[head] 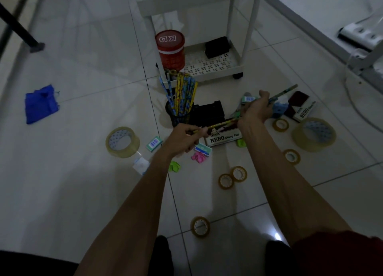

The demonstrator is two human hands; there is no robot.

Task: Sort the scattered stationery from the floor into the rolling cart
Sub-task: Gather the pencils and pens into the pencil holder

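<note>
Black wire mesh forms the pencil cup [179, 115], which stands upright on the tiled floor [83, 182] and serves as the marker for everything else; a sheaf of patterned pencils [185, 93] rises out of it. Behind the cup is the white rolling cart [244, 48], whose bottom shelf carries a red tin [170, 50] at its near left corner and a small black box [217, 47] further back. Just right of the cup lies a black block, and in front of that a stamp pad box [224, 136] lettered HERO; a second such box [304, 111] lies further right. The left hand [184, 138], in front of the cup, is closed round the end of a long pencil [219, 125]. The right hand [256, 109], to the cup's right, is clenched on patterned pencils [284, 92] whose tips point up and away; whether the left hand's pencil runs into this same grip cannot be told. Left of the cup and nearer the viewer sits a large tape roll [122, 142], with another large roll [314, 134] far to the right. Small tape rolls [232, 177] are scattered in front of the cup, with pink clips [199, 157] between. Well left of the cup lies a blue cloth [41, 104].
</note>
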